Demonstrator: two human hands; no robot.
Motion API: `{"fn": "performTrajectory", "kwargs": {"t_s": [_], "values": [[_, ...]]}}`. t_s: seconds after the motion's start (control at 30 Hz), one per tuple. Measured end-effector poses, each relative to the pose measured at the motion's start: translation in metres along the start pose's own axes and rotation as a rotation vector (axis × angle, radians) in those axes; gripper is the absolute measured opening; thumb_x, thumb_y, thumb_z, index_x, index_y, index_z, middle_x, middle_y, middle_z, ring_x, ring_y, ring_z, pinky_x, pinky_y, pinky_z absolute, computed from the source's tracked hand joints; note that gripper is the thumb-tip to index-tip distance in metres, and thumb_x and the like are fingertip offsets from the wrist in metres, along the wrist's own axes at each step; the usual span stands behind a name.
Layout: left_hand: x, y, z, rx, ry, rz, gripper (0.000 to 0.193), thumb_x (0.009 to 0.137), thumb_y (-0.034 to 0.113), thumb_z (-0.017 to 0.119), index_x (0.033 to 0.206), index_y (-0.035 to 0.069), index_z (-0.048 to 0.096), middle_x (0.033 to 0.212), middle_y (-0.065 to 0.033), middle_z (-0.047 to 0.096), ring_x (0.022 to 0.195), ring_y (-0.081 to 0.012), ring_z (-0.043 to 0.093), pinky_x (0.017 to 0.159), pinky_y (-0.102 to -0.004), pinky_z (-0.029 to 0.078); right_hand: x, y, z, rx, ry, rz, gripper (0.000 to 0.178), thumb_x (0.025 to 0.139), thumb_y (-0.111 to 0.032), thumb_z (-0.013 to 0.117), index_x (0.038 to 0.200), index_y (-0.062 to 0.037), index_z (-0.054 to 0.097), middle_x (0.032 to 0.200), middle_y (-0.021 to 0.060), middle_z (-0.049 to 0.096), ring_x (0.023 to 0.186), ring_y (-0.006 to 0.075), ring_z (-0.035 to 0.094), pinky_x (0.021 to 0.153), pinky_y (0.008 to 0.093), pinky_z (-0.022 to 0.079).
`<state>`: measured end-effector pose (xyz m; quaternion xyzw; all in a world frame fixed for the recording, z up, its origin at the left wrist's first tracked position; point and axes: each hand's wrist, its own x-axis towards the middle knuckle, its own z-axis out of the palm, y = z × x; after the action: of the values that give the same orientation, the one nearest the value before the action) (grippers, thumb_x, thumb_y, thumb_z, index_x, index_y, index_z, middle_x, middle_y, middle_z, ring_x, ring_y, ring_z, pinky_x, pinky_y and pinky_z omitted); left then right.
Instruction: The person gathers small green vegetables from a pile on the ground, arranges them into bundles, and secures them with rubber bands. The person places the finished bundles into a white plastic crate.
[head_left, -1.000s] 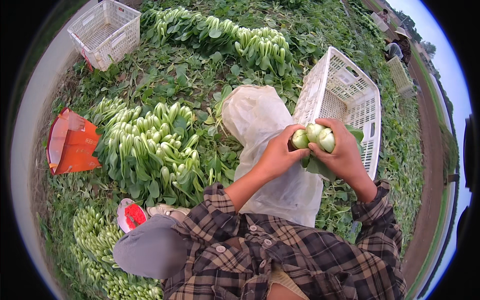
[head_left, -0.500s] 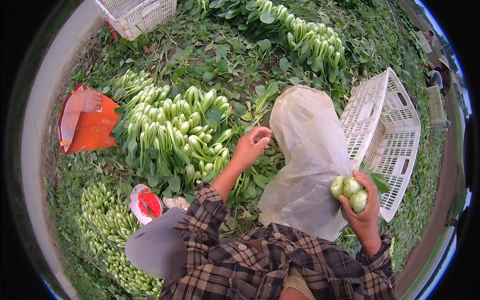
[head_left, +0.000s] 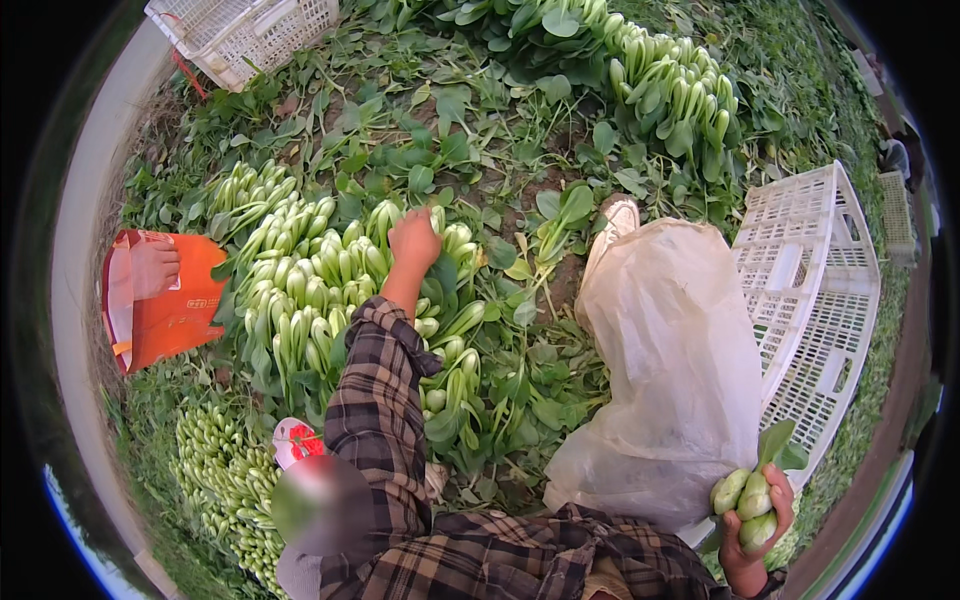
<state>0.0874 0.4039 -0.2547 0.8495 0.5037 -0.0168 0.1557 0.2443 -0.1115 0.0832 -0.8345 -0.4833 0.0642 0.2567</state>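
My left hand (head_left: 414,240) reaches into the pile of bok choy (head_left: 300,290), its fingers curled down around a bok choy among the pale stalk ends. The fingertips are partly hidden there. At the lower right, my right hand (head_left: 765,525) is closed around several bok choy (head_left: 745,500), their pale green bases facing left and leaves sticking up behind. That bunch is beside the cloudy plastic sheet (head_left: 670,360) covering my leg. A shoe (head_left: 612,228) shows at the sheet's far end.
A white plastic crate (head_left: 800,290) lies tilted at the right; another crate (head_left: 245,40) stands far left. Another person's hand (head_left: 154,268) is in an orange bag (head_left: 175,315). More bok choy lie in a far row (head_left: 670,90) and near left (head_left: 225,480), beside a pink-rimmed bowl (head_left: 297,441).
My left hand has moved left and away from me, from beside the sheet onto the pile. My right hand, still holding its bunch, is lower and farther right. The view has shifted.
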Motion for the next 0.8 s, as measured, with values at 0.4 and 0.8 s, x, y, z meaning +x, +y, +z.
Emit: {"fn": "performTrajectory", "kwargs": {"t_s": [0.4, 0.8], "values": [[-0.101, 0.019, -0.154, -1.38, 0.097, 0.072, 0.048, 0.085, 0.004, 0.065, 0.13, 0.003, 0.05, 0.113, -0.0041, 0.06, 0.099, -0.0134, 0.057, 0.091, -0.0291, 0.045, 0.0, 0.008, -0.005, 0.074, -0.004, -0.067, 0.065, 0.078, -0.005, 0.068, 0.132, -0.0029, 0.032, 0.13, 0.025, 0.044, 0.121, 0.0379, 0.046, 0.103, 0.0466, 0.035], [-0.333, 0.251, -0.175, -1.448, -0.929, 0.398, 0.05, 0.084, 0.019, 0.071, 0.125, 0.005, 0.046, 0.108, -0.0038, 0.059, 0.08, -0.0094, 0.058, 0.061, -0.0233, 0.048, 0.018, -0.003, -0.045, 0.269, -0.216, 0.006, 0.083, 0.076, -0.03, 0.076, 0.144, -0.0089, 0.033, 0.141, 0.0195, 0.04, 0.129, 0.0358, 0.042, 0.106, 0.0404, 0.035]]}}
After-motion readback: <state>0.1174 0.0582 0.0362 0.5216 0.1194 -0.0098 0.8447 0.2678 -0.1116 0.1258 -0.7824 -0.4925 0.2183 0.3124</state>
